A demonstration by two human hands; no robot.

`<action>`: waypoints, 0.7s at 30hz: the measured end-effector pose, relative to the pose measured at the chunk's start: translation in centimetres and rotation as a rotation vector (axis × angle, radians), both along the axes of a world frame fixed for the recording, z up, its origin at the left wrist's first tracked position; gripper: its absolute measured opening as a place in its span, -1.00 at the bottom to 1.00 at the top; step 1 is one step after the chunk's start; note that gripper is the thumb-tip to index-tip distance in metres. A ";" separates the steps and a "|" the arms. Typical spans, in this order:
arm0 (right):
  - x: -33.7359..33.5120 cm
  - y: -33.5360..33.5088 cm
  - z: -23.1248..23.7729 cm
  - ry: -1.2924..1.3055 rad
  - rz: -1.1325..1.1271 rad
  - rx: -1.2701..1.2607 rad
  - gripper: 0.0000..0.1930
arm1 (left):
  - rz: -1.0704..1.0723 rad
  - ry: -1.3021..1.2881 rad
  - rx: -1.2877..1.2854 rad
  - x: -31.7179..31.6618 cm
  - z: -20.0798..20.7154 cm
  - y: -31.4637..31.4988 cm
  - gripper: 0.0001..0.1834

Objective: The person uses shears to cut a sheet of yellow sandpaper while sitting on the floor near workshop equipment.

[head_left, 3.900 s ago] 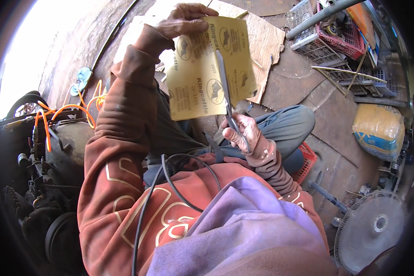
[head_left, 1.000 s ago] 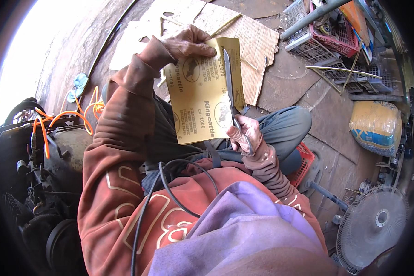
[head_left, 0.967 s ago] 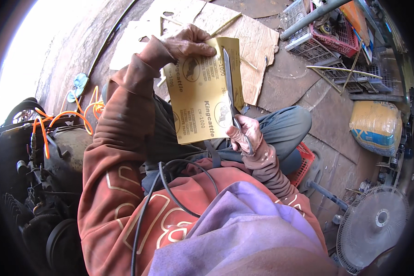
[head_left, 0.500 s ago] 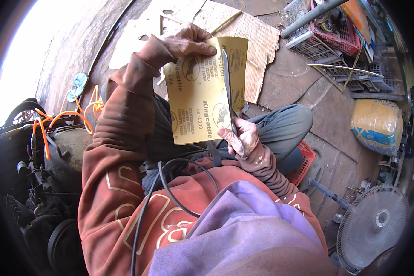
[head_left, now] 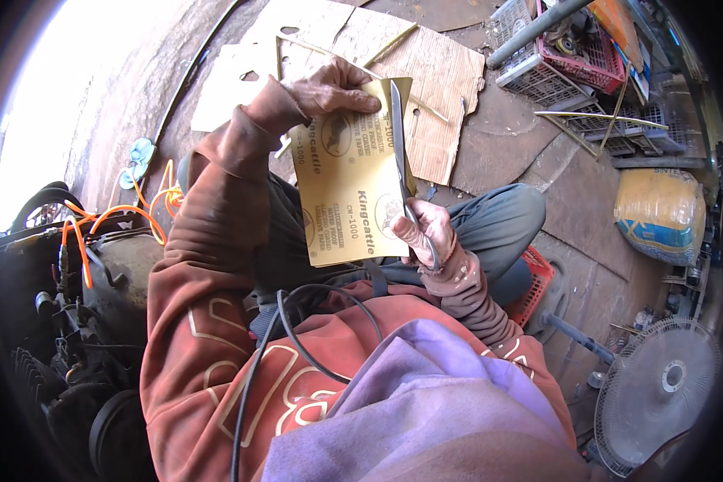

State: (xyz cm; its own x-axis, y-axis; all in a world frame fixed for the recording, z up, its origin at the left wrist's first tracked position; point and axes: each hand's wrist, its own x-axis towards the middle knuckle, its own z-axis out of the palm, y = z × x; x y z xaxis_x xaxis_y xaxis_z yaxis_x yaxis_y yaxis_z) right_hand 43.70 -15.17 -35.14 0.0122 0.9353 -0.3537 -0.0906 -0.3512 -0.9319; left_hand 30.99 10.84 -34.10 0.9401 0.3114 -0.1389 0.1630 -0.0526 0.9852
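Note:
My left hand (head_left: 335,87) pinches the top of a yellow-tan sheet of sandpaper (head_left: 341,181), its printed backing facing up over my lap. My right hand (head_left: 426,233) is closed around the handle of long metal scissors (head_left: 400,140) at the sheet's lower right. One blade lies lengthwise over the paper's right side, its tip near the top edge. The other blade is mostly hidden behind the sheet. A narrow strip of paper right of the blade bends away.
Flattened cardboard (head_left: 438,76) with thin sticks lies ahead on the floor. Plastic crates (head_left: 578,64), a taped yellow bundle (head_left: 659,213) and a fan (head_left: 659,386) stand right. Dark machinery (head_left: 72,337) and an orange hose (head_left: 128,210) are left. A black cable (head_left: 245,402) crosses my front.
The sandpaper has moved slightly down and its part right of the blade has turned away from view. Both hands have shifted a little, still gripping the sheet and scissors.

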 end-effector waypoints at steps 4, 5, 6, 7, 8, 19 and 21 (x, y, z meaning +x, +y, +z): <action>0.0 0.0 -0.2 -0.020 -0.012 -0.016 -0.50 | 0.007 -0.038 -0.030 -0.3 0.2 -0.1 -0.83; 0.0 0.0 0.0 -0.039 -0.004 -0.045 -0.53 | 0.014 -0.055 -0.059 -0.2 0.3 -0.3 -0.83; -0.1 0.0 0.0 -0.039 -0.004 -0.045 -0.53 | 0.021 -0.071 -0.088 -0.2 0.4 -0.5 -0.82; -0.2 -0.1 0.0 -0.061 -0.020 -0.054 -0.53 | 0.021 -0.071 -0.088 -0.2 0.6 -0.6 -0.82; -0.3 -0.2 0.1 -0.084 -0.036 -0.061 -0.54 | 0.018 -0.034 -0.077 -0.1 1.0 -0.7 -0.82; 0.6 0.4 -0.9 -0.169 0.040 0.200 -0.48 | -0.045 0.034 0.003 0.4 0.2 -1.0 -0.77; 0.9 0.6 -0.2 -0.192 0.071 0.182 -0.46 | -0.032 0.028 -0.007 0.3 -0.1 -0.9 -0.77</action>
